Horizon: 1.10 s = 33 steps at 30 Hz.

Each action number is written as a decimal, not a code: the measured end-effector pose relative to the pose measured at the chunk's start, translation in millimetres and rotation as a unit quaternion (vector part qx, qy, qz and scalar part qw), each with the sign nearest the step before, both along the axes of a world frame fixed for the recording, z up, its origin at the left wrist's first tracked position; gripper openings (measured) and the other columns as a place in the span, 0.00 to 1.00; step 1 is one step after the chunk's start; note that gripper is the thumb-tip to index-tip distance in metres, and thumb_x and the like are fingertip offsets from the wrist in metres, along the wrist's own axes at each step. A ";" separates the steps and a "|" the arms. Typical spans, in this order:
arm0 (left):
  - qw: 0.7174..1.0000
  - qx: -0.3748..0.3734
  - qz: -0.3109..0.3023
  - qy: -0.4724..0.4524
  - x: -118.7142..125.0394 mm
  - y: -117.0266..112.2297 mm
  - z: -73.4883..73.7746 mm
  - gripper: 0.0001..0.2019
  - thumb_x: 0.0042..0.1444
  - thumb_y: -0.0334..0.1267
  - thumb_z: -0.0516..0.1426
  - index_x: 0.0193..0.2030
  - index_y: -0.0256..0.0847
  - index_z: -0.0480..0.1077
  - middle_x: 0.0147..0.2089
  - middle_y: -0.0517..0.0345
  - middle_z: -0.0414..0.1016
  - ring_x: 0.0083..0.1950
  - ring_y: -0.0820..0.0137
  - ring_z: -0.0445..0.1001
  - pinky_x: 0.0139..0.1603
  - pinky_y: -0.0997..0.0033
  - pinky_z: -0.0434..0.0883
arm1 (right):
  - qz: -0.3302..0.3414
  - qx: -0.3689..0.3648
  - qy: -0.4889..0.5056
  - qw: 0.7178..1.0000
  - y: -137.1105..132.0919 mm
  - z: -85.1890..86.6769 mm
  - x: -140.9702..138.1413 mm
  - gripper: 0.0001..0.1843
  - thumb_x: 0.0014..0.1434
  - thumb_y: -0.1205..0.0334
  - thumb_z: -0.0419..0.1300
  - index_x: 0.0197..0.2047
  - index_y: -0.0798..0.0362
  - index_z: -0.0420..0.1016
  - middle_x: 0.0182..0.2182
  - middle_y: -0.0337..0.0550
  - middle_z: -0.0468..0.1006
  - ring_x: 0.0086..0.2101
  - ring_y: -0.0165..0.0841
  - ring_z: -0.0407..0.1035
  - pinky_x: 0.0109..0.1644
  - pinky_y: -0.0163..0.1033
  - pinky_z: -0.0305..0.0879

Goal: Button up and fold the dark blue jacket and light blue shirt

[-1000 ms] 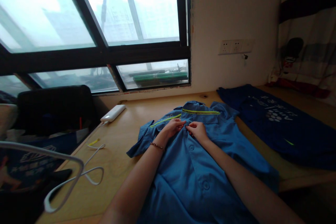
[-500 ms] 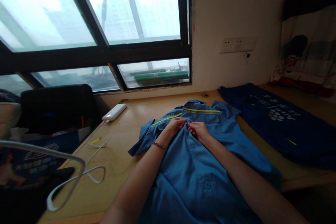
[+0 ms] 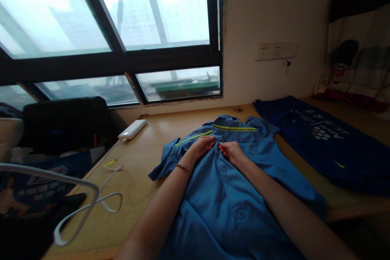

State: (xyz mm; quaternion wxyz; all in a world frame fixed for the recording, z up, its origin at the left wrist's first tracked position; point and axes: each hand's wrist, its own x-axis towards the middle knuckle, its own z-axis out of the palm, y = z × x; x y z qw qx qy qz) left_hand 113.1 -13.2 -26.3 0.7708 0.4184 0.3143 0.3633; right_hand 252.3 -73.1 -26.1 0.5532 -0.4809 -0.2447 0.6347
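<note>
A blue short-sleeved work shirt (image 3: 210, 207) with yellow stripes across its chest lies front up, its collar toward the window. My left hand (image 3: 203, 146), a beaded bracelet on the wrist, pinches the shirt's front placket at chest height. Just to its right, my right hand (image 3: 230, 151) has its fingers closed on the same placket. A small gap separates the two sets of fingertips, and any button between them is too small to make out. Farther down the placket, buttons show below my hands.
A dark blue printed T-shirt (image 3: 323, 142) lies flat at the right of the wooden table (image 3: 143, 166). On the left are a white power bank (image 3: 132, 129) and its looping white cable (image 3: 117, 205). A black bag (image 3: 67, 126) stands beyond the left edge, under the window.
My left fingers have shifted slightly left, widening the gap between my hands a little. The shirt and everything else look the same.
</note>
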 end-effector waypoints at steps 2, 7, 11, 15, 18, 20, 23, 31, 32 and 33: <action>1.000 0.006 0.001 -0.003 0.3 -1.5 0.7 0.05 0.47 0.33 0.60 0.27 0.33 0.68 0.25 0.58 0.70 0.25 0.78 0.66 0.28 0.78 0.66 | -0.007 0.002 0.005 1.000 -0.2 -0.8 0.0 0.07 0.45 0.73 0.58 0.18 0.61 0.69 0.14 0.41 0.70 0.14 0.21 0.62 0.13 0.24 0.54; 0.997 0.062 -0.048 -0.003 4.3 -7.0 -1.9 0.11 0.41 0.31 0.62 0.34 0.32 0.70 0.28 0.55 0.72 0.27 0.75 0.70 0.33 0.75 0.67 | -0.007 0.014 0.019 1.000 -1.2 -1.7 -1.2 0.06 0.46 0.72 0.57 0.19 0.61 0.69 0.16 0.41 0.70 0.15 0.22 0.63 0.14 0.24 0.56; 0.995 0.089 -0.029 0.014 7.2 -9.3 -2.8 0.16 0.39 0.33 0.63 0.38 0.34 0.70 0.34 0.53 0.73 0.30 0.73 0.71 0.36 0.73 0.67 | 0.001 0.019 0.033 0.999 -0.9 -1.6 -0.2 0.06 0.46 0.71 0.57 0.19 0.61 0.69 0.16 0.41 0.70 0.16 0.22 0.63 0.15 0.25 0.56; 0.992 0.119 -0.018 0.041 8.1 -11.7 0.9 0.18 0.38 0.34 0.64 0.39 0.35 0.70 0.36 0.54 0.73 0.32 0.73 0.71 0.36 0.74 0.66 | 0.024 0.027 0.046 0.998 -0.4 -0.8 1.6 0.06 0.45 0.71 0.57 0.19 0.59 0.66 0.14 0.37 0.66 0.14 0.21 0.60 0.14 0.24 0.52; 0.985 0.148 -0.014 0.093 7.7 -12.4 2.1 0.17 0.39 0.37 0.64 0.37 0.33 0.70 0.32 0.55 0.72 0.30 0.74 0.69 0.33 0.74 0.65 | 0.039 0.036 0.044 0.998 0.7 -0.8 1.3 0.07 0.45 0.69 0.58 0.19 0.58 0.63 0.13 0.34 0.63 0.13 0.20 0.56 0.12 0.25 0.48; 0.975 0.179 -0.006 0.131 7.4 -11.5 1.8 0.16 0.39 0.39 0.63 0.35 0.33 0.70 0.29 0.56 0.71 0.28 0.75 0.68 0.31 0.75 0.64 | 0.041 0.043 0.035 0.998 1.6 -1.3 0.4 0.08 0.45 0.68 0.58 0.19 0.57 0.62 0.11 0.33 0.61 0.12 0.20 0.55 0.12 0.25 0.46; 0.955 0.249 0.009 0.164 8.6 -9.8 1.2 0.14 0.40 0.38 0.63 0.33 0.33 0.71 0.29 0.57 0.71 0.29 0.75 0.67 0.33 0.75 0.64 | 0.042 0.055 0.025 0.997 2.7 -3.7 -1.1 0.09 0.47 0.62 0.57 0.21 0.57 0.63 0.11 0.32 0.61 0.12 0.21 0.55 0.11 0.26 0.45; 0.893 0.389 0.064 0.217 18.3 -14.9 -2.2 0.10 0.40 0.32 0.61 0.32 0.36 0.69 0.30 0.58 0.70 0.32 0.74 0.68 0.35 0.76 0.65 | 0.022 0.115 -0.087 0.989 10.4 -20.2 -1.8 0.18 0.43 0.49 0.60 0.19 0.55 0.61 0.08 0.29 0.57 0.09 0.20 0.50 0.11 0.27 0.43; 0.889 0.395 0.068 0.222 18.5 -15.2 -3.4 0.10 0.40 0.33 0.61 0.32 0.36 0.69 0.30 0.58 0.70 0.32 0.74 0.68 0.35 0.76 0.65 | 0.019 0.114 -0.089 0.989 11.0 -20.8 -1.8 0.18 0.43 0.49 0.59 0.18 0.54 0.60 0.08 0.28 0.56 0.09 0.20 0.49 0.11 0.27 0.43; 0.887 0.398 0.070 0.223 18.4 -15.0 -4.5 0.10 0.40 0.33 0.61 0.33 0.36 0.69 0.31 0.58 0.70 0.32 0.74 0.68 0.35 0.76 0.65 | 0.018 0.113 -0.091 0.989 11.3 -20.7 -1.7 0.18 0.43 0.49 0.59 0.18 0.54 0.60 0.07 0.28 0.56 0.09 0.20 0.49 0.11 0.27 0.42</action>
